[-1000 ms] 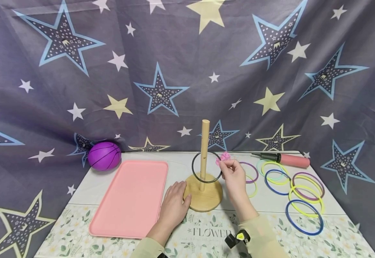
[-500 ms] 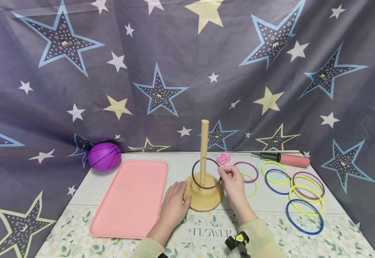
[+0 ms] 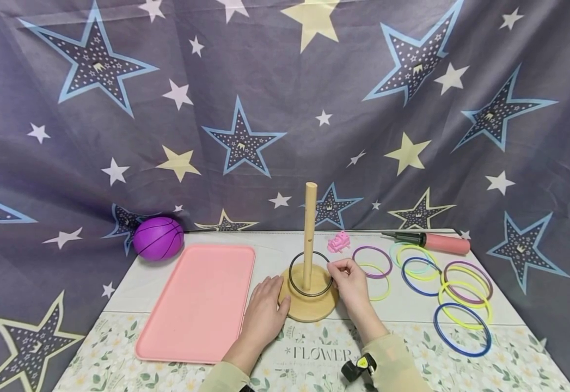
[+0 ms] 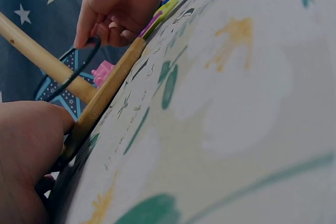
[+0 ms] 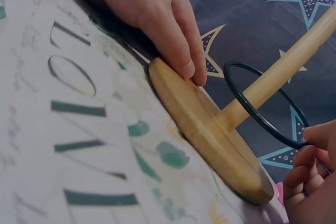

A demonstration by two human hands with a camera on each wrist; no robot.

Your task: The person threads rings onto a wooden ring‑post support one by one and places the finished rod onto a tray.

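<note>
Now the black ring sits lower on the wooden peg than a second ago: it was up around mid-peg and has dropped to just above the round base, tilted and not yet flat. Right hand pinches its right rim between thumb and fingertips. Left hand rests with straight fingers on the base's left edge, steadying it. Stand is mid-table, just right of the pink tray; loose rings lie toward the right edge. Placement looks nearly done.
</note>
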